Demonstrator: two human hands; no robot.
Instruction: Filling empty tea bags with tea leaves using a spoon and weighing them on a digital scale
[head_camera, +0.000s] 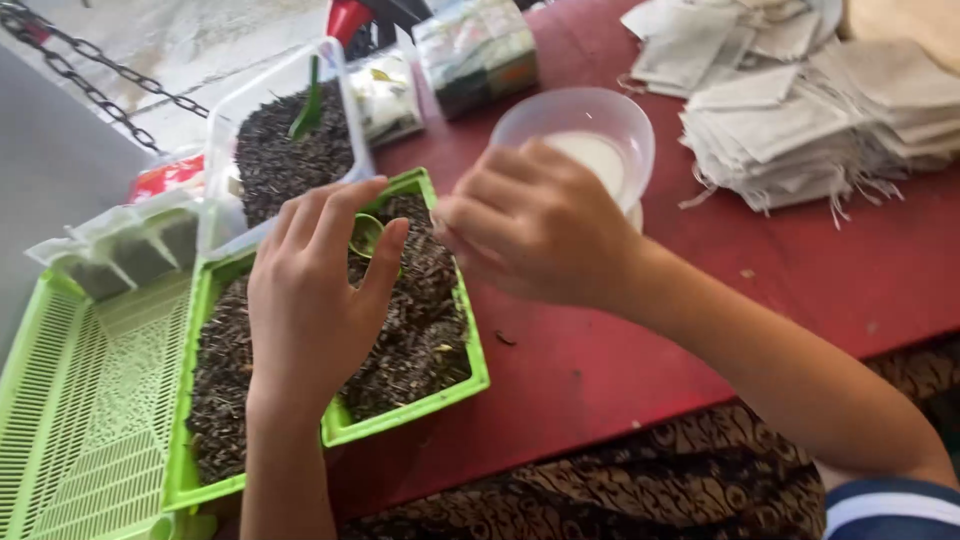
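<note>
The left hand (310, 290) hovered low over the shallow bright green plastic tray (440, 395) heaped with dark, dried loose tea leaves (420, 330), fingers spread and curled round a small green plastic scoop (366, 235) pinched near its bowl. The right hand (530, 235) sat just beside it, over the tray's far corner, fingers bunched as if pinching something small; what it held, if anything, could not be made out from that angle.

Behind the right hand stood a translucent round plastic bowl (620, 125) with something pale inside. A clear rectangular plastic tub (235, 115) of more dark leaves stood beyond the tray, a second green scoop (310, 105) stuck upright in it. To the left lay an empty light green slotted plastic basket (90, 400), and well apart on the red tabletop (780, 290) rested a stack of off-white paper filter bags with strings (820, 130).

The risk here looked plain: the scoop was small and loosely gripped, so a tilt could scatter leaves over the tray's low rim, and a few flecks already lay on the red surface. The right forearm sat close to that light bowl, and a nudge could tip it.
</note>
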